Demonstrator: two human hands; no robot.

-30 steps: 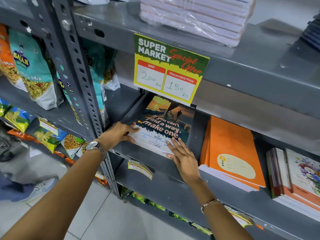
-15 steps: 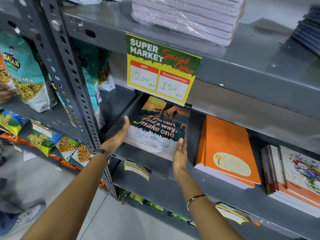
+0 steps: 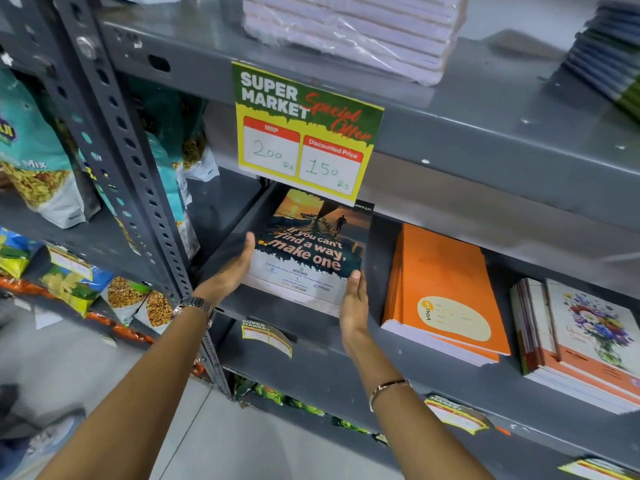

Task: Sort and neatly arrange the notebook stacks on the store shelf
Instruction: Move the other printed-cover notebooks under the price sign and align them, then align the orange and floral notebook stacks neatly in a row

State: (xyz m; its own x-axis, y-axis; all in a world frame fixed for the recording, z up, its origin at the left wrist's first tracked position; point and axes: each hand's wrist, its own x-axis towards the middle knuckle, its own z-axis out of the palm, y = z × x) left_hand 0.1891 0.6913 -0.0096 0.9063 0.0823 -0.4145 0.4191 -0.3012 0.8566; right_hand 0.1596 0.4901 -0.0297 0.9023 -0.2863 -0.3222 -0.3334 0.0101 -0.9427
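A stack of notebooks with a sunset cover reading "If you can't find a way, make one" (image 3: 311, 251) lies flat on the grey middle shelf (image 3: 381, 355). My left hand (image 3: 232, 268) presses flat against the stack's left side, fingers straight. On the stack's right front corner rests my right hand (image 3: 353, 303), flat against that side too. Right of it lies an orange notebook stack (image 3: 446, 289), and further right a stack with a flower cover (image 3: 585, 334).
A "Super Market Special Offer" price card (image 3: 304, 133) hangs from the upper shelf over the sunset stack. Plastic-wrapped notebooks (image 3: 349, 29) and a dark stack (image 3: 606, 57) sit on top. Snack bags (image 3: 34, 161) fill the left bay behind a perforated upright (image 3: 138, 188).
My hands have moved from lying on the stack's front edge to pressing flat against its two sides. The stack now sits squarer on the shelf.
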